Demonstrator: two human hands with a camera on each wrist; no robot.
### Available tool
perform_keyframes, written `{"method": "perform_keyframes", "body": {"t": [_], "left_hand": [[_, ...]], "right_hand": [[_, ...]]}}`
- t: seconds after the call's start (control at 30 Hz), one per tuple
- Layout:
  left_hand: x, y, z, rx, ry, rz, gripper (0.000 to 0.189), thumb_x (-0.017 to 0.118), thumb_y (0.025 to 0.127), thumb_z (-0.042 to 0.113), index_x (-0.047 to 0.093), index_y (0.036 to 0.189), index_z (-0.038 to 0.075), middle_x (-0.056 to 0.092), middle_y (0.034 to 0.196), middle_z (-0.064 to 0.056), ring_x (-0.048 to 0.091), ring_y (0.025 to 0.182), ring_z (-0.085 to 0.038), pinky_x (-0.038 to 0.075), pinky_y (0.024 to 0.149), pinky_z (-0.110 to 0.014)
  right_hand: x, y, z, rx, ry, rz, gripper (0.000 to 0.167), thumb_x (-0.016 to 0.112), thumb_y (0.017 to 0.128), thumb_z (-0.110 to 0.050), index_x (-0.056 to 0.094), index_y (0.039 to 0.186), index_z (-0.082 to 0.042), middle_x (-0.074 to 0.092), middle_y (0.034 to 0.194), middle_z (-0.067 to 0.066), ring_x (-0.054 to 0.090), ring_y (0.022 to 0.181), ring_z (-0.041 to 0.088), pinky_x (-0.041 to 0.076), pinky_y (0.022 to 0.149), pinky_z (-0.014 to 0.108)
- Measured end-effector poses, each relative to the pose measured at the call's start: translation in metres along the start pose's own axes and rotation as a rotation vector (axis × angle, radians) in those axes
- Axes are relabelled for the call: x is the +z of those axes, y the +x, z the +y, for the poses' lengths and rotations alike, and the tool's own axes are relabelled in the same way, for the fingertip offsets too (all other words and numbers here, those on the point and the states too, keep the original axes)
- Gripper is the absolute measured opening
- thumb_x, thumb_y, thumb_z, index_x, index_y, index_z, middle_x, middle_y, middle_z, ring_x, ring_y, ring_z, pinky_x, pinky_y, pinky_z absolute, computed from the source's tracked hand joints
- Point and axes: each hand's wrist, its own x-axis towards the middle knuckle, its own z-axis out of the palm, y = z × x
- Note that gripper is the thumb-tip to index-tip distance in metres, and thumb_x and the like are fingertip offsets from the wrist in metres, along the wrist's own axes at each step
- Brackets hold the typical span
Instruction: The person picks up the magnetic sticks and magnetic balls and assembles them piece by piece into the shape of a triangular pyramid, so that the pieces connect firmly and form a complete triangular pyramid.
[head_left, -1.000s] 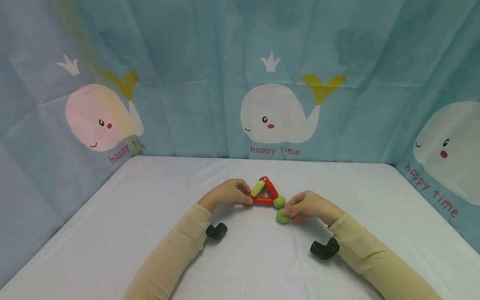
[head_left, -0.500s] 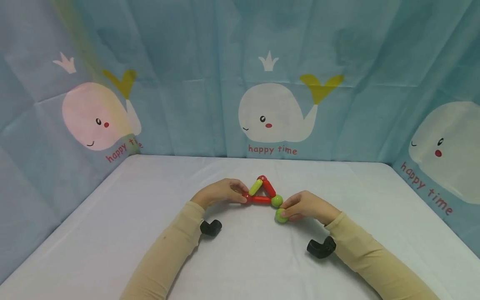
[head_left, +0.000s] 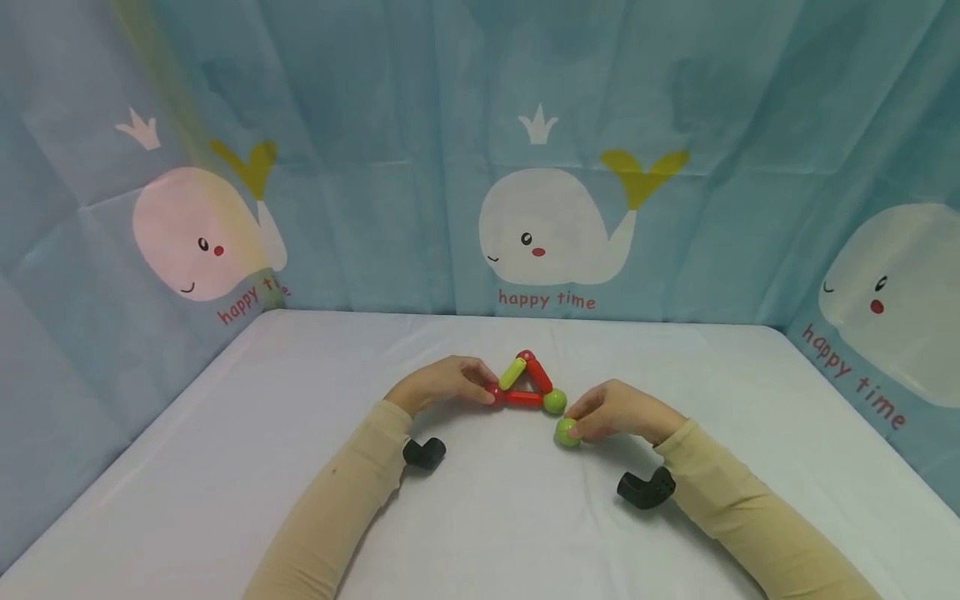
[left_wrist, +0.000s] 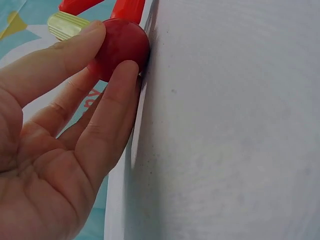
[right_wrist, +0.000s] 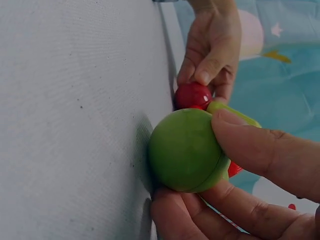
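The loose green ball [head_left: 567,432] has drawn slightly away from the triangle [head_left: 525,385]

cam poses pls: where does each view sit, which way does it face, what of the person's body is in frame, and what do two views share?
Head: worn on the head, looks forward and down at the white table and whale curtain; both sleeves, left hand and right hand show.
Left wrist: beside the palm, looks along the fingers pinching the red ball.
Right wrist: behind the fingers holding the loose green ball; the left hand shows beyond.
Shared: red ball in all three views; the right wrist and head views share the green ball.
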Motion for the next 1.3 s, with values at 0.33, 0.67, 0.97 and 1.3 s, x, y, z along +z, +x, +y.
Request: {"method": "perform_keyframes", "body": {"t": [0.33,0.67,0.97,1.3], "left_hand": [[-0.002,-0.001,0.001,0.002,-0.011,0.009,0.030,0.077,0.083,0.021,0.070,0.111,0.014,0.065,0.120,-0.003,0.052,0.116,-0.021,0.041,0.105,-0.042],[0.002,-0.002,-0.002,-0.008,0.000,0.005,0.028,0.077,0.084,0.022,0.070,0.110,0.016,0.066,0.117,0.000,0.054,0.114,-0.020,0.042,0.106,-0.044],[0.002,-0.002,0.000,-0.018,-0.001,0.014,0.027,0.077,0.084,0.021,0.071,0.109,0.016,0.066,0.116,0.000,0.055,0.110,-0.018,0.045,0.102,-0.039],[0.003,-0.001,-0.001,-0.017,-0.025,-0.005,0.027,0.076,0.084,0.021,0.070,0.110,0.015,0.067,0.115,0.000,0.056,0.109,-0.017,0.047,0.096,-0.033]], "right_hand": [[0.000,-0.001,-0.002,-0.015,-0.025,0.001,0.029,0.080,0.081,-0.021,0.076,0.106,-0.007,0.075,0.098,0.001,0.067,0.083,0.013,0.056,0.082,0.032],[0.002,-0.003,-0.002,-0.081,-0.003,0.037,0.032,0.081,0.080,-0.021,0.076,0.109,-0.009,0.076,0.104,0.002,0.065,0.090,0.013,0.054,0.082,0.030],[-0.007,-0.006,-0.015,-0.167,0.031,0.180,0.037,0.078,0.084,-0.024,0.073,0.119,-0.012,0.074,0.116,0.006,0.063,0.112,0.020,0.052,0.096,0.042],[-0.017,0.008,-0.036,-0.233,0.066,0.272,0.042,0.078,0.084,-0.027,0.070,0.123,-0.013,0.071,0.123,0.008,0.061,0.123,0.026,0.048,0.105,0.050]]}}
